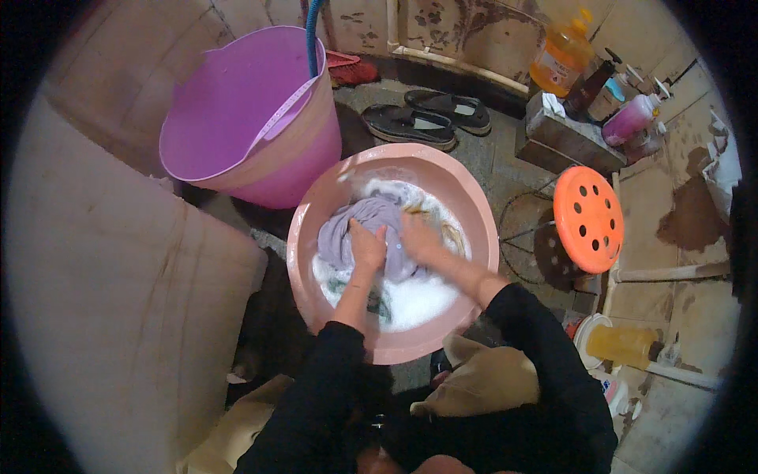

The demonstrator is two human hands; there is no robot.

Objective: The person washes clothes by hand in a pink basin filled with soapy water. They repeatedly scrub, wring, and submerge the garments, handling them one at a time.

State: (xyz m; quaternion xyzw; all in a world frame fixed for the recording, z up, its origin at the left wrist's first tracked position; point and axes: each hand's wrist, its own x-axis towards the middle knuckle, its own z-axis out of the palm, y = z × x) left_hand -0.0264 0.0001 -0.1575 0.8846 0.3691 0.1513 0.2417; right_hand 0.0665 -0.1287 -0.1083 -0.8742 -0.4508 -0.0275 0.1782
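A round pink plastic basin stands on the floor before me, holding white suds and wet laundry. My left hand grips a greyish-purple cloth bunched in the middle, thumb and fingers sunk into its folds. Blurred by motion, my right hand is closed on the right side of the same cloth; its fingertips are hard to make out. Beside it, a yellowish-brown fabric shows in the foam. Dark green fabric lies partly under the suds, below my left wrist.
A tall purple tub with a blue hose stands at the back left. Black shoes sit behind the basin. To the right are an orange perforated stool and several bottles on a ledge. A large pale appliance-like body fills the left.
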